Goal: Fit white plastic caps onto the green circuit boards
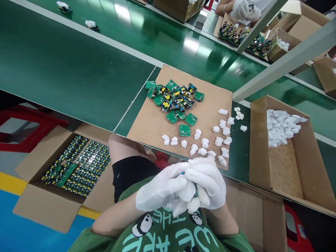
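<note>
L hand + R hand: grip closed round white pc & mostly hidden PCB, btwn them nr shirt, off tabletop. Best: steady PCB, press pc gently, evenly.

Hands clasp white piece; circuit boards heaped on cardboard.

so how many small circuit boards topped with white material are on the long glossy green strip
2: one white-topped circuit board near the picture's upper-left corner, a second board lower and to its right. The pale grey post could hide more.
</note>
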The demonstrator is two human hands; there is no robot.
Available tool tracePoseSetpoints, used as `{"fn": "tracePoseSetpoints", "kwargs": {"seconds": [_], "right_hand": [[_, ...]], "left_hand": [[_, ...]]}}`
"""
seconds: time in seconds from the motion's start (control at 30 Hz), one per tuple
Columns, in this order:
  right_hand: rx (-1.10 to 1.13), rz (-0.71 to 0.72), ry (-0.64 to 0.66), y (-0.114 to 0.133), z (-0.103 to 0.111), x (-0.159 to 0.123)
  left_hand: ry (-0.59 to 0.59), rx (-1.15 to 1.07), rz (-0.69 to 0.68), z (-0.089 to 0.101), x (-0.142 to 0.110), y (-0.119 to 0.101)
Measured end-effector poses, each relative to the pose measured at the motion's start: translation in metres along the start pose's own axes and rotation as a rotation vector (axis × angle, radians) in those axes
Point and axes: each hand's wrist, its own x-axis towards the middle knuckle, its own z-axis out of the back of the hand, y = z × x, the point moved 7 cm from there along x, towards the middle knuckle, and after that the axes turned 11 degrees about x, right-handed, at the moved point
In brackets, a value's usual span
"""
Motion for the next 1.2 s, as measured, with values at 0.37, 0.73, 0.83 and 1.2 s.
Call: {"fn": "tracePoseSetpoints", "kwargs": {"seconds": [0.37, 0.73, 0.83, 1.2], "right_hand": [[-0.011, -0.007, 0.131, -0.001, -0.002, -0.004], [0.028, -0.016, 0.313, -0.003, -0.002, 0.011], [0.078, -0.017, 0.329, -0.001, -0.001, 0.01], [0.076, -0.005, 0.056, 0.01, 0.008, -0.007]], "left_hand": [[-0.051, 0.153, 0.04, -0.002, -0.001, -0.018], [-0.067, 0.456, 0.05, 0.001, -0.002, -0.032], [0.111, 0.22, 0.044, -0.003, -0.007, -0.02], [0.141, -0.381, -0.025, -0.017, -0.013, 0.005]]}}
